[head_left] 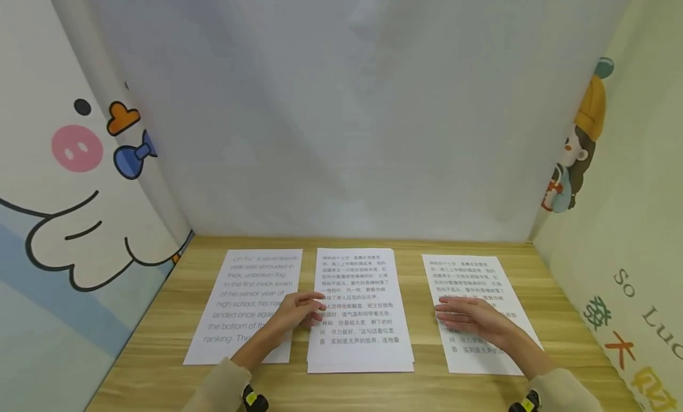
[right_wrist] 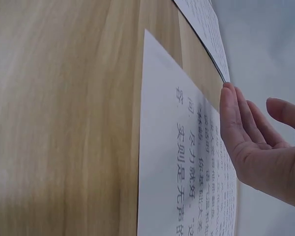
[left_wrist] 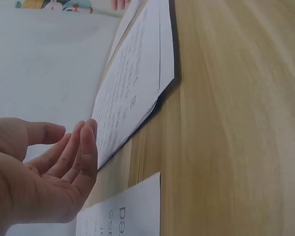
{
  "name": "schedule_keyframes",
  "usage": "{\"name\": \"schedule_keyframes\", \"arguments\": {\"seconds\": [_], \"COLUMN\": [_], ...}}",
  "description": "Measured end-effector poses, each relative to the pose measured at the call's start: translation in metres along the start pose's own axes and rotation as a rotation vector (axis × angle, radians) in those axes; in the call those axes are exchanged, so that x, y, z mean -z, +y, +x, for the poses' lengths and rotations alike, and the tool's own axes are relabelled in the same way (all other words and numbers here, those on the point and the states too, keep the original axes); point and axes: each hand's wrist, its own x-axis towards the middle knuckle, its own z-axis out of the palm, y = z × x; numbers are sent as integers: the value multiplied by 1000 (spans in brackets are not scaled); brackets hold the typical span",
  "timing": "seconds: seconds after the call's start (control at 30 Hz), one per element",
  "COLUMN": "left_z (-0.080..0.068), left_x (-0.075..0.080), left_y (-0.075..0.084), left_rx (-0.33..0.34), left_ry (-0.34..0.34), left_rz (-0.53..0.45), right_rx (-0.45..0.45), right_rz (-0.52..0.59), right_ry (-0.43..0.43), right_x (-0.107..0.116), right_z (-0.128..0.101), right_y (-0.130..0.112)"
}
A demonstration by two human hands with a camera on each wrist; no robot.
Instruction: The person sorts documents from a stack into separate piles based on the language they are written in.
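Observation:
Three lots of printed paper lie in a row on a wooden table. On the left is a sheet of English text [head_left: 240,305]. In the middle sits a thin stack of Chinese-printed sheets [head_left: 357,341], its edges slightly uneven in the left wrist view. A sheet of Chinese text [head_left: 480,347] lies at the right. My left hand [head_left: 299,314] hovers between the English sheet and the stack, fingers loosely bent and holding nothing, fingertips over the stack's left edge. My right hand [head_left: 475,317] is over the right sheet, palm facing inward, fingers nearly straight, nothing in it.
The wooden table [head_left: 416,394] ends at a pale wall covering [head_left: 352,133] behind the papers. Printed side panels with a cartoon bird [head_left: 77,148] and a cartoon figure [head_left: 573,145] flank it. A dark strap device [head_left: 255,399] sits at the left wrist.

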Motion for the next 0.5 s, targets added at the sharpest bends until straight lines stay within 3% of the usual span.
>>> {"name": "schedule_keyframes", "arguments": {"seconds": [0.3, 0.5], "left_z": [-6, -8], "left_x": [10, 6], "left_y": [-5, -6], "left_rx": [75, 118], "left_ry": [103, 108], "left_rz": [29, 83], "right_rx": [9, -2], "right_rz": [-33, -22], "right_ry": [-45, -68], "right_x": [-27, -39], "right_z": [21, 35], "right_y": [6, 10]}}
